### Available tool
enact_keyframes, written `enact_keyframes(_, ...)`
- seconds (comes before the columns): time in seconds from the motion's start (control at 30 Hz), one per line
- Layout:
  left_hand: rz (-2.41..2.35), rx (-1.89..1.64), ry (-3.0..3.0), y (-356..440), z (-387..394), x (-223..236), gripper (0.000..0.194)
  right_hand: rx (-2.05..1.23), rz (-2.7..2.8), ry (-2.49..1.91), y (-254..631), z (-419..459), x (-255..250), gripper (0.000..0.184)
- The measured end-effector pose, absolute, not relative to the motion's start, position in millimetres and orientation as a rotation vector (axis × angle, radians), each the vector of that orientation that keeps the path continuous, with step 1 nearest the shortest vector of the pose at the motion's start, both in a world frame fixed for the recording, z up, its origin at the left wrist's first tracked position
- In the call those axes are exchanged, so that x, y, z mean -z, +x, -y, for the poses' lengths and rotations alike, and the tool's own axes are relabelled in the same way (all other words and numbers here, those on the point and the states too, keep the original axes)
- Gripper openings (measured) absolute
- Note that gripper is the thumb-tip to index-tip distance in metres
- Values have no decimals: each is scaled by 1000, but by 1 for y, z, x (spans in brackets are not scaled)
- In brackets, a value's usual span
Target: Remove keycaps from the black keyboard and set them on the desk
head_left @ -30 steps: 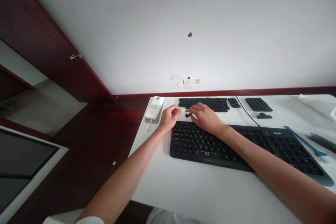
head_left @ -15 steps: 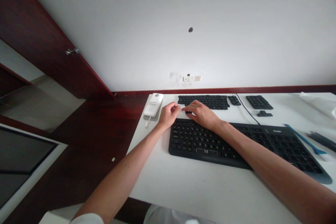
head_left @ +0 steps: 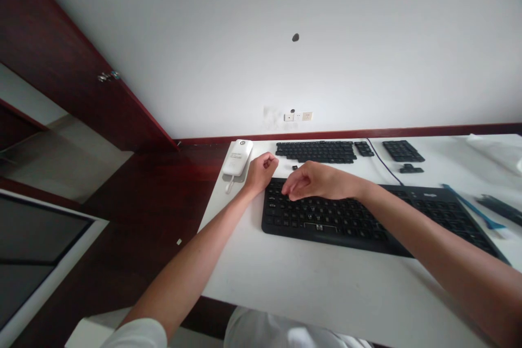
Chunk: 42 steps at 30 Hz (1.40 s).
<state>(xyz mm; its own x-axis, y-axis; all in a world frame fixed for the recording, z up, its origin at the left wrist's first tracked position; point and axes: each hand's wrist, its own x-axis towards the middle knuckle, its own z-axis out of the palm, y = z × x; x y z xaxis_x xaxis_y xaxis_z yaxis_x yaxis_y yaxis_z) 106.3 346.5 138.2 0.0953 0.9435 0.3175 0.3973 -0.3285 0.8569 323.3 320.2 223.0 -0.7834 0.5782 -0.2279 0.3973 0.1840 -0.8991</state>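
Observation:
My right hand [head_left: 316, 180] is above the upper left of a black keyboard [head_left: 293, 223] with bare key positions. Its fingers are pinched on a small keycap, mostly hidden under the fingertips. My left hand [head_left: 261, 170] rests at the keyboard's top left corner, its fingers curled closed; what they hold, if anything, is hidden. A small black keycap [head_left: 294, 167] lies on the table behind the keyboard, between the hands. Farther back are a wide block of loose keycaps [head_left: 316, 151], a narrow group [head_left: 364, 149], a number-pad group [head_left: 403, 151] and an arrow-key cluster [head_left: 411, 168].
A white device [head_left: 237, 157] with a short cord lies at the left edge of the white table [head_left: 285, 277]. On the right are a blue brush-like tool [head_left: 473, 206], a black tool [head_left: 501, 209] and white plastic wrap [head_left: 495, 152]. A black cable [head_left: 385, 162] runs back from the keyboard.
My right hand has moved from the small dark keycaps behind the keyboard toward me, over the keys. The dark patch there looks smaller. My left hand stays nearly in place.

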Motion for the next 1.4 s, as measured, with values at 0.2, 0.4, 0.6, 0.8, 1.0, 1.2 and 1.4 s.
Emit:
enact_keyframes(0.2,-1285,-1224,1796,106,-347,-137,26,-2033,2139,-830,322,-323,-220,42)
enact_keyframes(0.4,-1289,-1220,1798,106,-348,-137,25,-1990,2171,-856,318,-319,-219,41)
enact_keyframes(0.6,-1274,-1219,1791,106,-348,-136,25,-1602,2358,-1094,304,-296,-220,20)
enact_keyframes(0.8,-1202,-1235,1796,105,-349,-133,28,-1313,2510,-1234,287,-275,-224,23)
enact_keyframes(1.0,-1210,-1239,1797,105,-347,-135,29,-1084,2596,-1270,282,-266,-219,21)
enact_keyframes(1.2,-1176,-1247,1813,104,-347,-134,28,-869,2676,-1314,278,-258,-207,23)
enact_keyframes(1.4,-1168,-1230,1812,103,-347,-134,27,-675,2759,-1249,279,-251,-201,21)
